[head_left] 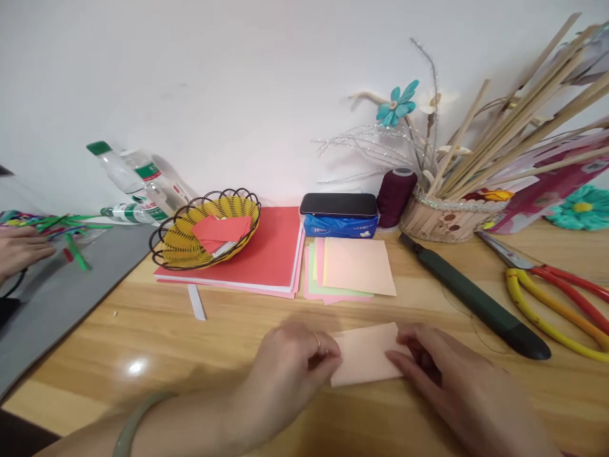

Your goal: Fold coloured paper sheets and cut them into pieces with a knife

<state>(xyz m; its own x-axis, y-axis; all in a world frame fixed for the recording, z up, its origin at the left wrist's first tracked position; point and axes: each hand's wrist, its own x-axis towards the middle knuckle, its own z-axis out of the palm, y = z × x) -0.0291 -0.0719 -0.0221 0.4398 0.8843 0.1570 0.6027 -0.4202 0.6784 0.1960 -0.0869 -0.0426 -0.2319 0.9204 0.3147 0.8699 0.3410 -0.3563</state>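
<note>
A peach sheet of paper [364, 355], folded into a narrow rectangle, is held low over the wooden table between my two hands. My left hand [297, 365] pinches its left end between thumb and fingers. At the right end, my right hand [438, 362] grips it with the thumb in front and the fingers behind. Just beyond lies a stack of square coloured papers [359, 266], peach on top with yellow, green and pink edges showing.
Red paper sheets [276, 247] lie under a yellow basket [178, 238] holding paper pieces. A green-handled tool [476, 301] and scissors [547, 279] lie at right. Behind are a tissue pack [340, 226], thread spool [396, 197] and stick holder [442, 219]. Another person's hand [23, 251] is at far left.
</note>
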